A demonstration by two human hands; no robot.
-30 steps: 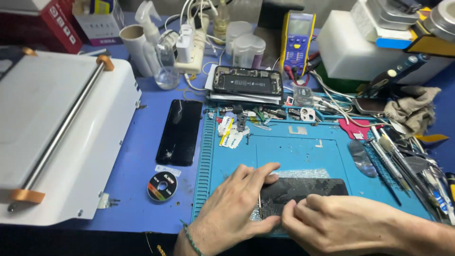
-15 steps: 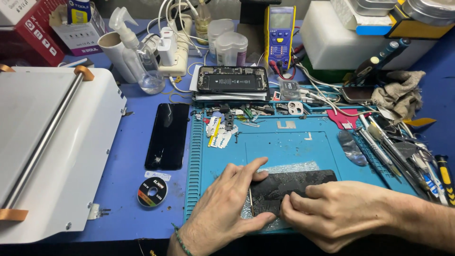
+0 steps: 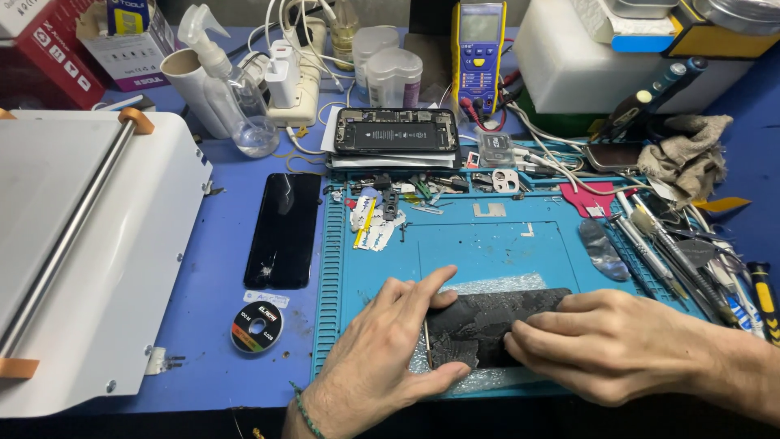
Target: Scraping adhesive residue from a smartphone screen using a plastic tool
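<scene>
A black phone panel with a shattered, cracked surface [image 3: 496,319] lies on the blue repair mat [image 3: 487,244] near its front edge. My left hand [image 3: 382,349] presses on the panel's left end, fingers spread, with a thin metal tool [image 3: 426,345] under the thumb side. My right hand [image 3: 609,341] rests on the panel's right end, fingertips pinching at its lower edge. Glass crumbs lie on the mat around the panel.
An intact black phone screen [image 3: 284,229] lies left of the mat, with a small wire spool [image 3: 257,326] below it. An opened phone body [image 3: 396,130] sits behind the mat. A white machine [image 3: 89,244] fills the left. Screwdrivers and tweezers [image 3: 674,252] crowd the right; a multimeter [image 3: 479,49] stands behind.
The view has shifted, so everything sits lower left in the frame. My left index finger has stretched out over the panel; my right hand stays at its right end.
</scene>
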